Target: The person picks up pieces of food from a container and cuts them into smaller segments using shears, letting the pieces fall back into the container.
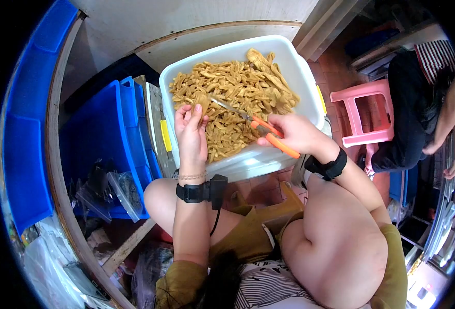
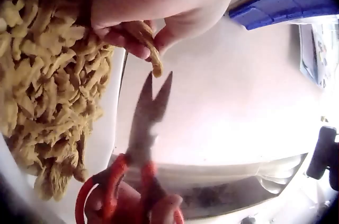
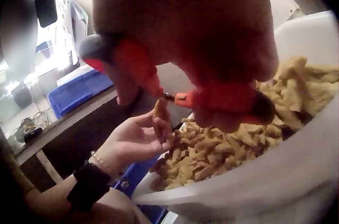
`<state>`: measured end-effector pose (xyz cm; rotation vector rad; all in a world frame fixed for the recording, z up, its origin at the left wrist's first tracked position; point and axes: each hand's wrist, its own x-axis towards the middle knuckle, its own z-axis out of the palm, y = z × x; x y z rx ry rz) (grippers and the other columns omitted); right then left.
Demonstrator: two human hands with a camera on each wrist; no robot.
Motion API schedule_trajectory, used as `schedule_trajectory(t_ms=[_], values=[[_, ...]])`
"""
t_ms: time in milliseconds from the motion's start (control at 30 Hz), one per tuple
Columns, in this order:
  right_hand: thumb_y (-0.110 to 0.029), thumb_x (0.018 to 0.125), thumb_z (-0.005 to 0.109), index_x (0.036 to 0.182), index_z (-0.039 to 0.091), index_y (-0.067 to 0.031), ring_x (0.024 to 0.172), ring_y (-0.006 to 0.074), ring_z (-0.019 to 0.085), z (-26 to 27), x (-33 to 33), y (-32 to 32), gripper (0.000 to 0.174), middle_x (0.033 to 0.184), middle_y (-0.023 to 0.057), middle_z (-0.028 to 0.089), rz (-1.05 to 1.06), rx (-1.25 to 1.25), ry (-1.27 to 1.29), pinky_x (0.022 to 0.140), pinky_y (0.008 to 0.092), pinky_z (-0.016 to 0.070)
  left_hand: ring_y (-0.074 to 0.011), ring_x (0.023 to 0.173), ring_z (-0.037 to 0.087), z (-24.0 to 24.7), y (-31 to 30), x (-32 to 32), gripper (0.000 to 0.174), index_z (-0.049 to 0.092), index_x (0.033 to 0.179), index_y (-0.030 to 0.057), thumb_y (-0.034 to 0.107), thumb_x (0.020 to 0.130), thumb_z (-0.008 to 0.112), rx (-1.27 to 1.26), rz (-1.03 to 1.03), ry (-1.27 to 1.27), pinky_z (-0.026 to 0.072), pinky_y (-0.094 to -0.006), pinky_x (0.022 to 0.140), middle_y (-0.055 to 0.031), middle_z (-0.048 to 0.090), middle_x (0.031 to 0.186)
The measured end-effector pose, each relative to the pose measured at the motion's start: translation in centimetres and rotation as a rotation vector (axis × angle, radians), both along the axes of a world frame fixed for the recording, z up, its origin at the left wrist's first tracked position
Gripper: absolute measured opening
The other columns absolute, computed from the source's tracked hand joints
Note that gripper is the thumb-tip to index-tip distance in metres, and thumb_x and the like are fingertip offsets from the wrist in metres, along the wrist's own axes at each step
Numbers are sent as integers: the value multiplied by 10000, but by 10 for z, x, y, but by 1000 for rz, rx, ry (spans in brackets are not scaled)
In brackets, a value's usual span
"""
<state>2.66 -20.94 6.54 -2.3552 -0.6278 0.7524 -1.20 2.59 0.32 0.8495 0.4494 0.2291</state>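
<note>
My left hand (image 1: 191, 139) pinches a strip of brown, wrinkled food (image 2: 155, 60) between thumb and fingers over the near left of a white tub (image 1: 309, 87). A pair of scissors (image 1: 263, 129) with orange handles is gripped in my right hand (image 1: 299, 135). In the left wrist view the blades stand parted, their tips just below the end of the strip. Small cut pieces (image 1: 227, 77) of the same brown food fill much of the tub. Longer uncut strips (image 1: 276, 85) lie heaped at its right side.
Blue plastic bins (image 1: 96, 134) stand left of the tub, with plastic bags (image 1: 122, 193) beside them. To the right is a pink stool (image 1: 366, 136), near another person (image 1: 408, 113) in dark trousers. A pale board (image 1: 196, 23) rises behind the tub.
</note>
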Motion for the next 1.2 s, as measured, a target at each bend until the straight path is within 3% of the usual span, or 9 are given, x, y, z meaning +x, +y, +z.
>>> schedule_trajectory(t_ms=[67,467,700,900,1100,1200], values=[[-677,779,611,713,549,-63,639,347,608,-2,0,-1,620,625,143,580,75,-88,-40,585,416,455,-100,853,537,-2,-3,0,231,445,1044,108,88,916,637,15,30,-23,444,-236,751,-26,589,981],[-660,789,612,762,570,-31,689,349,626,0,1,0,631,692,174,612,73,-37,34,616,419,468,-102,863,570,-9,-10,1,262,395,969,119,48,908,640,129,-248,-122,484,-253,714,-38,578,945],[-644,786,633,776,587,-16,690,358,627,2,-1,4,629,696,188,617,55,-69,36,626,424,473,-92,830,555,-13,-11,1,287,383,952,129,47,899,653,175,-222,-139,483,-255,713,-5,536,887],[-629,749,687,689,579,-20,630,368,618,2,-2,5,621,616,186,588,21,2,9,590,414,474,-85,778,541,-8,-2,4,311,384,922,133,36,881,676,192,-112,-61,479,-250,704,11,509,859],[-649,727,694,687,570,-28,655,368,631,1,-3,4,635,636,188,603,16,-18,-39,605,419,482,-86,800,552,-3,7,5,330,369,914,134,29,876,679,158,-234,-125,485,-247,694,-6,541,884],[-672,723,677,717,577,-31,674,371,633,0,-6,7,648,657,184,611,14,-33,-100,615,428,481,-94,826,556,1,2,1,355,342,917,127,-2,872,669,253,-389,-127,478,-226,671,-46,575,938]])
